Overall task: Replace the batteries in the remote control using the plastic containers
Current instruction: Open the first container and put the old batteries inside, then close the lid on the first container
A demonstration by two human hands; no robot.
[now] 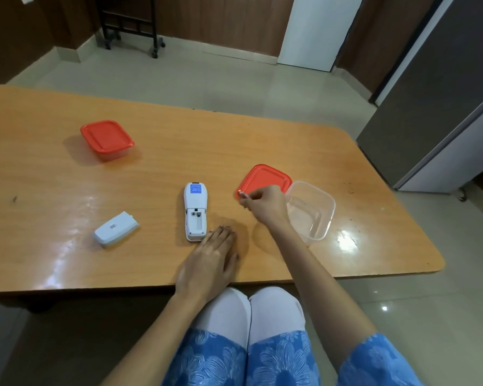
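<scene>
A white remote control (194,210) lies face down mid-table, its battery compartment open and empty. Its white back cover (115,230) lies to the left. My left hand (211,262) rests flat on the table, fingertips touching the remote's near end. My right hand (264,204) hovers right of the remote, fingers pinched on a small battery (242,194). A clear plastic container (313,211) stands open by my right wrist, with its red lid (264,179) lying just behind my hand. A second container with a red lid (106,138) on it sits far left.
The wooden table (179,151) has rounded corners; its near edge is just above my knees. A grey cabinet (435,107) stands to the right on the tiled floor, and a black wheeled frame (131,26) at the back.
</scene>
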